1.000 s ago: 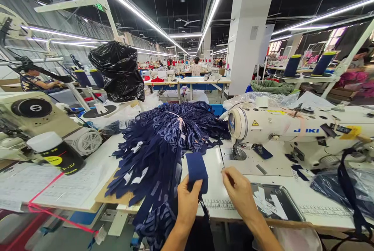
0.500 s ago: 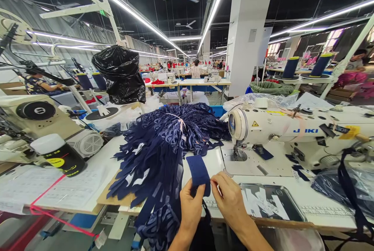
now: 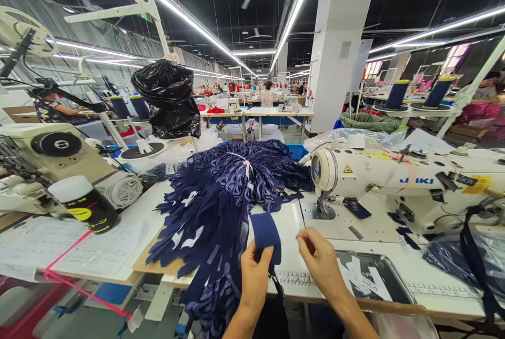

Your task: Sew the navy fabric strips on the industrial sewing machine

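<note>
My left hand pinches a folded navy fabric piece between thumb and fingers, just above the front of the white sewing table. Apart from the fabric, to its right, my right hand has its thumb and forefinger pressed together. Anything in that pinch is too small to make out. A large tied bundle of navy strips spreads beside and beyond my left hand, some hanging over the table edge. To the right of my right hand stands a white sewing machine, its needle area near the bundle.
A dark metal tray with white strips lies at the front right. A black bottle with a white cap stands on papers at left. Behind it is another machine. A black plastic bag hangs beyond the bundle.
My right hand has moved from the fabric's edge off to the right, still pinched. The left hand keeps hold of the fabric piece. The whole view has shifted slightly.
</note>
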`<state>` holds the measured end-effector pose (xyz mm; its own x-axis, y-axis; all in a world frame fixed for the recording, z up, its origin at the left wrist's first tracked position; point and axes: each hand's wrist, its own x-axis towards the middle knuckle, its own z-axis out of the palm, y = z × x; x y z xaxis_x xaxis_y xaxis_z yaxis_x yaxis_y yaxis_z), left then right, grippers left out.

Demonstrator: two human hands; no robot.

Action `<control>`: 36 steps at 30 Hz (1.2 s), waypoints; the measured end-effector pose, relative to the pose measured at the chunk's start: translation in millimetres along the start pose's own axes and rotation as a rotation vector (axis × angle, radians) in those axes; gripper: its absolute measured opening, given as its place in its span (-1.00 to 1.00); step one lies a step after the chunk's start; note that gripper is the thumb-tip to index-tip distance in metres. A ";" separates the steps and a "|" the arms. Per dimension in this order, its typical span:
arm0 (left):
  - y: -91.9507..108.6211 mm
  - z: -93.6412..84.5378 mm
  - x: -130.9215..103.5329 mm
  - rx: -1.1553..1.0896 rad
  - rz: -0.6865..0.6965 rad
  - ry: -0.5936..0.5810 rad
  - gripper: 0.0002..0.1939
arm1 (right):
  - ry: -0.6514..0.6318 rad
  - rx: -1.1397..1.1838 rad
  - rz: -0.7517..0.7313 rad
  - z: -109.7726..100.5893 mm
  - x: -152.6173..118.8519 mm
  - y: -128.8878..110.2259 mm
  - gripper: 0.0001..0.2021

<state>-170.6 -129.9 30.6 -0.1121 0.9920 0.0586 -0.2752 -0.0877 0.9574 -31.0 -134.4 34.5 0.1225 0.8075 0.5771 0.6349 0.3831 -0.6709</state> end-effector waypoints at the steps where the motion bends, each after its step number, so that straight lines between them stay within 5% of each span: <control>1: -1.5 0.4 1.2 -0.031 -0.019 -0.013 -0.63 | -0.029 0.045 0.008 1.7 -1.0 -3.2 -0.82; 10: -5.4 -0.7 1.1 0.041 0.042 -0.024 -0.66 | -0.084 0.162 -0.011 12.1 -2.0 -19.6 -0.81; 21: -9.6 5.6 -6.1 0.253 0.225 -0.065 -0.83 | 0.061 -0.274 -0.268 17.4 -4.0 -12.1 -0.82; 26: -20.0 12.9 -11.3 0.243 0.180 -0.041 -0.83 | 0.054 -0.402 -0.303 15.5 -7.8 -1.4 -0.81; 31: -17.2 1.8 -12.2 0.180 0.106 0.038 -0.69 | 0.145 -0.453 -0.215 -4.0 1.5 20.2 -0.83; 36: -3.3 -3.9 -3.6 -0.103 -0.087 0.002 -0.57 | 0.093 -0.262 -0.079 -19.5 7.5 24.4 -0.85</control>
<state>-172.9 -133.6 26.1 -0.0852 0.9961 -0.0242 -0.3804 -0.0101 0.9248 0.3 -127.8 31.5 0.1271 0.7303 0.6712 0.8192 0.3042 -0.4862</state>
